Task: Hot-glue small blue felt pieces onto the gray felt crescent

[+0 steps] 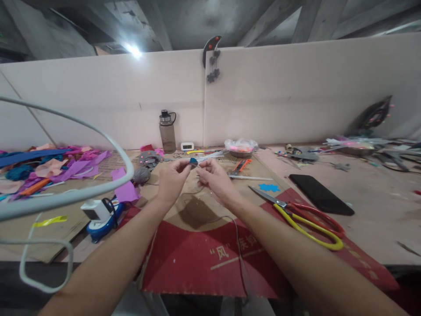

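Observation:
My left hand (173,177) is closed in a pinch on a small dark teal piece (194,162), held up above the cardboard. Close beside it, my right hand (213,176) also pinches, its fingertips at the piece's right edge. What sits between those right fingers is too small to make out. A ball of grey yarn (141,175) lies left of my hands. On the board to the right are a blue flower-shaped cutout (269,188) and large scissors (296,210) with one red and one yellow handle.
Red and brown cardboard (184,263) covers the table's front. A white curved tube (115,149) arches across the left. Around stand a bottle (167,131), a blue power socket (105,221), coloured scraps (79,164), a black phone (320,193) and a bag-lined bowl (241,151).

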Motion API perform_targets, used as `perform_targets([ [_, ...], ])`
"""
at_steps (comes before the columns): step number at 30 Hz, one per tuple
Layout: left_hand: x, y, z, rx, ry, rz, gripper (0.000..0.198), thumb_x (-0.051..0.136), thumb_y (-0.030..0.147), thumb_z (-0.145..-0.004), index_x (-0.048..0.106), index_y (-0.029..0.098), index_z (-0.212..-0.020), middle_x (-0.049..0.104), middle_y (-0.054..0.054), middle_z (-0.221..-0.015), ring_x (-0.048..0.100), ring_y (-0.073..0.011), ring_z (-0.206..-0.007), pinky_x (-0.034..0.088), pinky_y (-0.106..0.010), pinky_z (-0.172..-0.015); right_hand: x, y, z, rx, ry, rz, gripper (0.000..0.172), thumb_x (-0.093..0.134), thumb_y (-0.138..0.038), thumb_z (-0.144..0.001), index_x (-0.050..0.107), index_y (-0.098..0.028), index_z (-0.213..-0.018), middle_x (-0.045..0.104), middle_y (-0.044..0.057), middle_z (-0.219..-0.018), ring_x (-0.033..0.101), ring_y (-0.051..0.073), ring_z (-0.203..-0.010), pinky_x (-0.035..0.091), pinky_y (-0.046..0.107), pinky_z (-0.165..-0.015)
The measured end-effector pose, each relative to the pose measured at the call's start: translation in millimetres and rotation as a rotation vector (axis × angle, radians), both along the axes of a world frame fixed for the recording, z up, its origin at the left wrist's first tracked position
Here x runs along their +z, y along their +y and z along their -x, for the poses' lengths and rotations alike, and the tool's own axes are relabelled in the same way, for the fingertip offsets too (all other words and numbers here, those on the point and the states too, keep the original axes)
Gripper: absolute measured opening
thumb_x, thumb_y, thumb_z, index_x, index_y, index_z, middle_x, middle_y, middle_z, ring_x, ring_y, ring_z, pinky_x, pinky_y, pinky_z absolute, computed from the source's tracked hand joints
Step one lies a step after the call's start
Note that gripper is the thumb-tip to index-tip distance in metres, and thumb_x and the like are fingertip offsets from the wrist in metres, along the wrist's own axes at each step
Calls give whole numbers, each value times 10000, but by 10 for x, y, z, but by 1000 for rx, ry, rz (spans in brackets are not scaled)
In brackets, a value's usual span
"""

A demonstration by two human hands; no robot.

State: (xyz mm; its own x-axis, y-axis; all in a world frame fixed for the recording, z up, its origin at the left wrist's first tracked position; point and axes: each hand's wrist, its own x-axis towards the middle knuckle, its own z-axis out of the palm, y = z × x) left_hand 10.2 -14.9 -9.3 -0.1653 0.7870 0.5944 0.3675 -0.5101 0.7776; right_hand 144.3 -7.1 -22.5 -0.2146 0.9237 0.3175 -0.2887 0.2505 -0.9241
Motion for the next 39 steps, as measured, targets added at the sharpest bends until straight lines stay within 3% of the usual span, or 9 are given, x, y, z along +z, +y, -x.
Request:
perform_targets([
  [5,-13,39,-22,-194,-263,220,261,728,343,-662,717,148,-836,716,-52,-840,656,-158,-732,548,-304,-736,43,30,-108,-264,-274,-191,101,548,-292,-758,526,-194,-774,422,-61,-606,379,100,-543,323,242,-527],
  [10,-24,33,-38,-298,-364,303,285,756,344,-629,706,135,-815,702,-43,-838,647,-144,-751,559,-298,-751,73,30,-161,-404,-383,-320,102,528,-281,-788,551,-187,-756,413,-48,-601,377,115,-575,313,257,-576],
  [21,-14,37,-48,-364,-420,357,281,744,317,-639,695,122,-836,690,-58,-851,647,-161,-765,546,-314,-749,30,82,-160,-423,-373,-286,147,536,-323,-799,557,-185,-752,413,-48,-576,356,110,-545,282,244,-523],
  [27,1,19,-61,-369,-426,375,289,746,308,-638,698,115,-846,686,-62,-844,646,-164,-773,547,-316,-747,31,66,-159,-430,-364,-292,142,565,-320,-770,590,-182,-752,516,-17,-640,408,118,-591,315,243,-557],
  [33,0,13,-63,-400,-475,381,281,762,292,-619,690,112,-822,681,-60,-843,644,-151,-766,545,-297,-739,57,54,-150,-390,-292,-188,130,581,-303,-736,596,-174,-736,449,-46,-562,361,102,-535,286,235,-517],
  [39,2,17,-56,-430,-486,380,242,760,277,-628,679,114,-787,670,-41,-803,639,-140,-742,555,-303,-731,54,72,-148,-326,-184,-113,144,605,-307,-707,591,-166,-734,500,-39,-578,390,92,-530,299,224,-508],
])
